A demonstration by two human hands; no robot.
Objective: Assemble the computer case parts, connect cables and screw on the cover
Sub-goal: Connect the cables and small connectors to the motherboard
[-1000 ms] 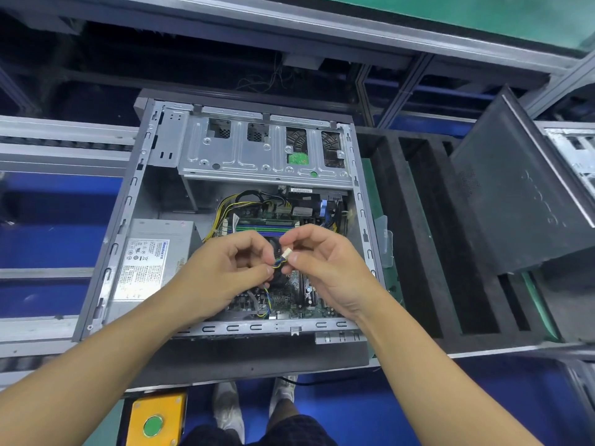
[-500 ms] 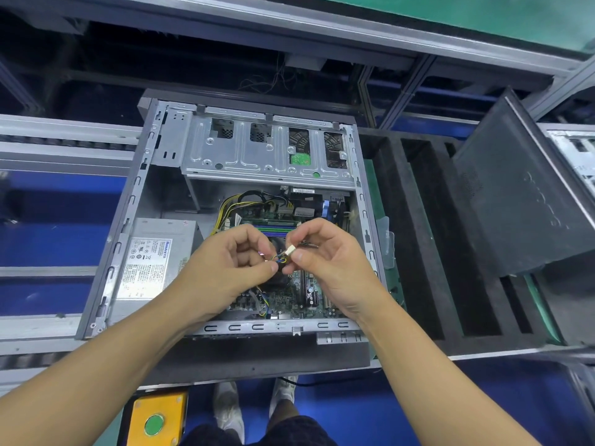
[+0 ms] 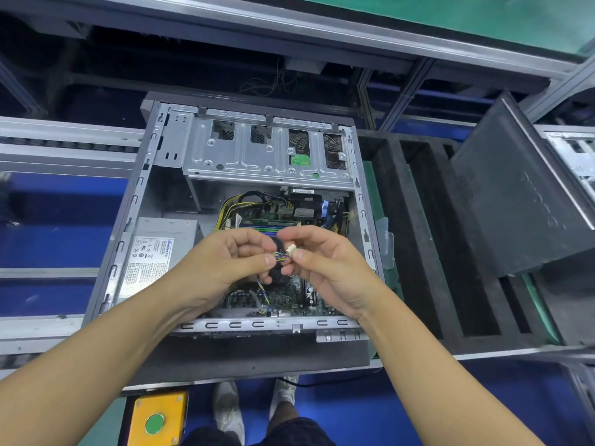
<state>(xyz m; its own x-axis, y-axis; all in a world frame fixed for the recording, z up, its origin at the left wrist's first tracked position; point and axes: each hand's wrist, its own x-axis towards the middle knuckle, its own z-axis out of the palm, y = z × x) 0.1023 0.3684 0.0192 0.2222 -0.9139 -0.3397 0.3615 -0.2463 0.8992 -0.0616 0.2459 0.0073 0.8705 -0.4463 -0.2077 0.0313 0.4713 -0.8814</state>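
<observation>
White-plugged cable (image 3: 280, 256) between left hand (image 3: 225, 263) and right hand (image 3: 333, 273)

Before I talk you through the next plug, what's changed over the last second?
Very little. The left hand and right hand have eased slightly apart, baring more of the coloured wires between them. The left still pinches the wires and the right still pinches the white connector, held over the open case, which hasn't moved.
</observation>
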